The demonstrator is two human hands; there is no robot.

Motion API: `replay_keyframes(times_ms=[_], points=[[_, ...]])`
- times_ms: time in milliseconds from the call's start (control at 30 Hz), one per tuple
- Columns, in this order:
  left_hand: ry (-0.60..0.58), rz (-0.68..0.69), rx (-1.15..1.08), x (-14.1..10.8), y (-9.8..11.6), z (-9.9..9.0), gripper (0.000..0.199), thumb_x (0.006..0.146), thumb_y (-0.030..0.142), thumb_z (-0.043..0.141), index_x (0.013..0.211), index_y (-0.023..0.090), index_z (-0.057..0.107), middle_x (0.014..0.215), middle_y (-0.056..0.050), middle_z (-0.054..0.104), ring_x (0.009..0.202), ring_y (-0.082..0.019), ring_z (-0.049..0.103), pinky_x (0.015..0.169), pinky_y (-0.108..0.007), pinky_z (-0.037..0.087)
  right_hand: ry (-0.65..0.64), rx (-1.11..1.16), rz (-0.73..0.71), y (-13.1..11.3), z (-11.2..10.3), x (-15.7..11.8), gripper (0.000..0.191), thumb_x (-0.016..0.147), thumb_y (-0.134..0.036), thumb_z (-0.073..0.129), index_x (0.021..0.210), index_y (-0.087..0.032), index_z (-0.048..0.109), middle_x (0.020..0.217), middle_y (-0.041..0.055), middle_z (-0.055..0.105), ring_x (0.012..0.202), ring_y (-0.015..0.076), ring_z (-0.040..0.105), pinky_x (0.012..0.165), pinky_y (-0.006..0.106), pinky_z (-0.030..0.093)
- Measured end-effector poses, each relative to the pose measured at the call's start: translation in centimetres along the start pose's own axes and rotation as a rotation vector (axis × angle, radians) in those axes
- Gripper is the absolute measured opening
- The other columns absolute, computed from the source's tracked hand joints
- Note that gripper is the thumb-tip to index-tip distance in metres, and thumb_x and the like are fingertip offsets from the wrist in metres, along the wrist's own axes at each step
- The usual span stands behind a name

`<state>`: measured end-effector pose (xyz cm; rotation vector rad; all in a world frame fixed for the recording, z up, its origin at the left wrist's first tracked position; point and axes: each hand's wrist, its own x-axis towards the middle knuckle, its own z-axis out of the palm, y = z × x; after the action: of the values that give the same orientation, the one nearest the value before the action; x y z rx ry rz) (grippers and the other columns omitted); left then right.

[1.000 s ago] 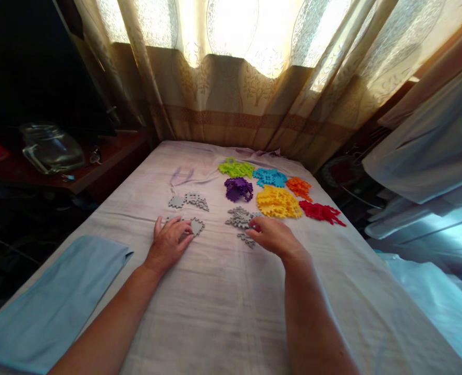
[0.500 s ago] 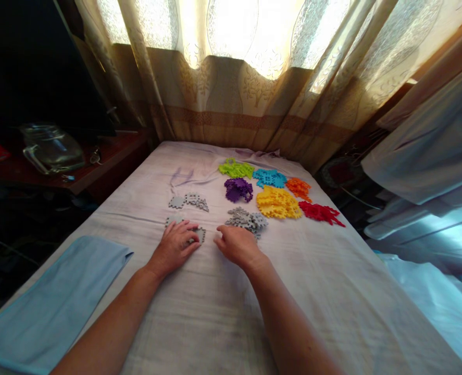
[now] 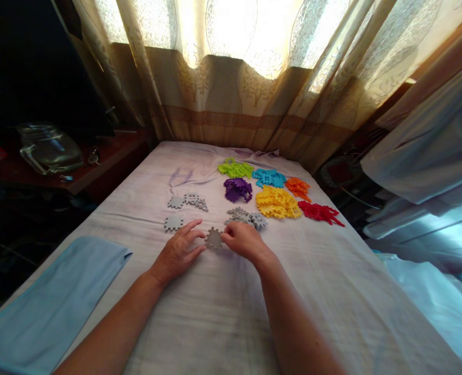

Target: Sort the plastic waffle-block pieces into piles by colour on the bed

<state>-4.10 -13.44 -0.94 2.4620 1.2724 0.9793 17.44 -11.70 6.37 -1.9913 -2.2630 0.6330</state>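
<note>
A square grey toothed piece [image 3: 214,238] is pinched at its right edge by my right hand [image 3: 243,239], just in front of the grey pile [image 3: 236,215]. My left hand [image 3: 180,251] is to the left of that piece, fingers apart and curved, with nothing in it. Another grey square [image 3: 173,223] lies flat beyond my left hand. Farther back, a small group of grey pieces [image 3: 191,199] rests on the sheet.
Piles of green [image 3: 235,168], blue [image 3: 269,177], purple [image 3: 237,190], yellow [image 3: 278,202], orange [image 3: 298,188] and red [image 3: 321,212] pieces lie at the back right. A folded blue cloth [image 3: 54,302] is at the left; a glass jar [image 3: 51,148] stands on a side table.
The grey square that was under my left hand is now farther right, between both hands and in my right hand's fingers. My left hand has let go and uncovered the other square.
</note>
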Motion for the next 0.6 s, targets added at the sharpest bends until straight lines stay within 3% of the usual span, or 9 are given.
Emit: replay_keyframes(times_ms=[100, 233, 400, 600], points=[[0.099, -0.083, 0.137, -0.1, -1.2, -0.5, 0.025, 0.091, 0.035, 0.053, 0.111, 0.023, 0.062, 0.136, -0.010, 0.060, 0.126, -0.023, 0.055, 0.111, -0.045, 0.039, -0.005, 0.022, 0.085, 2.8, -2.1, -0.3, 0.021, 0.085, -0.030, 0.054, 0.084, -0.021, 0.073, 0.086, 0.0039, 0.074, 0.079, 0.0162, 0.064, 0.061, 0.023, 0.036], [0.184, -0.369, 0.367, -0.3, -3.1, -1.2, 0.040, 0.087, 0.036, 0.053, 0.125, 0.022, 0.058, 0.135, -0.012, 0.061, 0.128, -0.028, 0.053, 0.113, -0.051, 0.032, -0.046, 0.091, 0.162, 6.4, -3.6, -0.5, 0.019, 0.084, -0.027, 0.055, 0.078, -0.018, 0.070, 0.076, 0.0028, 0.071, 0.068, 0.0132, 0.061, 0.056, 0.022, 0.034], [0.098, -0.581, 0.464, -0.5, -3.9, -1.6, 0.058, 0.085, 0.044, 0.054, 0.137, 0.019, 0.050, 0.142, -0.016, 0.054, 0.134, -0.032, 0.046, 0.112, -0.053, 0.030, -0.142, 0.172, 0.188, 8.7, -3.5, -0.4, 0.021, 0.086, -0.026, 0.054, 0.073, -0.016, 0.068, 0.075, 0.0037, 0.071, 0.062, 0.0117, 0.061, 0.055, 0.021, 0.037], [0.016, -0.593, 0.462, -0.4, -3.7, -1.8, 0.055, 0.087, 0.044, 0.050, 0.134, 0.017, 0.053, 0.138, -0.014, 0.058, 0.134, -0.031, 0.047, 0.112, -0.054, 0.029, -0.047, 0.154, 0.283, 9.0, -3.7, -0.4, 0.025, 0.089, -0.034, 0.053, 0.087, -0.018, 0.072, 0.083, 0.0037, 0.074, 0.065, 0.0116, 0.062, 0.058, 0.021, 0.039]])
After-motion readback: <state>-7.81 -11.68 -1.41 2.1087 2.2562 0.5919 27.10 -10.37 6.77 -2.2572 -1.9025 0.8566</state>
